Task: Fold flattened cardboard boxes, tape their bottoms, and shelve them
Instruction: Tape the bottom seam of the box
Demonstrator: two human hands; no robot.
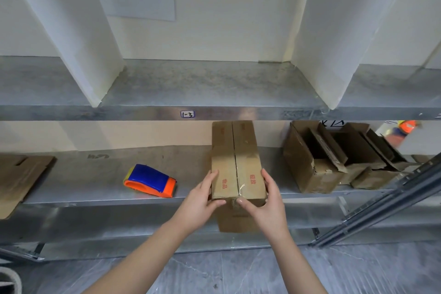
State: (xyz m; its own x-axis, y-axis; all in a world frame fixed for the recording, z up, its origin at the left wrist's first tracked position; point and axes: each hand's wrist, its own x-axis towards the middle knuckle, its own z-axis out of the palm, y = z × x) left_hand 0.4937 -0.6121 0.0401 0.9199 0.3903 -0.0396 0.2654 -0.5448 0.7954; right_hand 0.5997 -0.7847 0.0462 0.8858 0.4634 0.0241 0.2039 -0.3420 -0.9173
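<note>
A folded cardboard box (235, 157) lies on the lower metal shelf (100, 188), its closed flaps facing up with clear tape along the middle seam. Its near end hangs over the shelf's front edge. My left hand (202, 200) grips the box's near left corner, fingers on the side and thumb on the front end. My right hand (262, 200) grips the near right corner the same way. A blue and orange tape dispenser (150, 180) lies on the shelf to the left of the box.
Flattened cardboard (21, 176) lies at the shelf's far left. Several assembled open boxes (334, 160) stand at the right. An upper shelf (202, 88) with white dividers runs above. A metal rail (381, 207) leans at the lower right.
</note>
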